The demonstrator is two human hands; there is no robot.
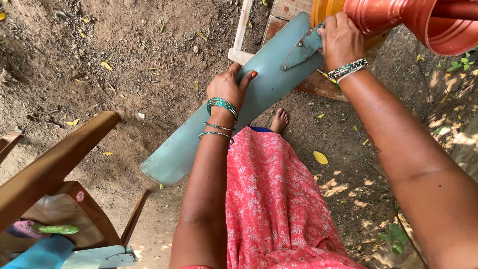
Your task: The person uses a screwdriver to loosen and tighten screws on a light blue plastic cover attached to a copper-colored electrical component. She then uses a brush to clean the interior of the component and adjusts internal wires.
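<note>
A long pale blue-green fan blade (259, 94) slants from lower left to upper right over bare soil. My left hand (230, 85) grips its edge near the middle, with green bangles on the wrist. My right hand (340, 39) holds the blade's upper end at its grey metal bracket (302, 50), beside an orange-brown plastic pot (423, 20). My bare foot (279, 120) and a pink patterned skirt (271, 199) show below the blade.
A wooden chair arm (55, 164) stands at the left, with a seat (69, 209) below holding a second blade (97, 257) and blue cloth (42, 253). A wooden plank (242, 30) and board (318, 82) lie beyond the blade. Dry leaves dot the soil.
</note>
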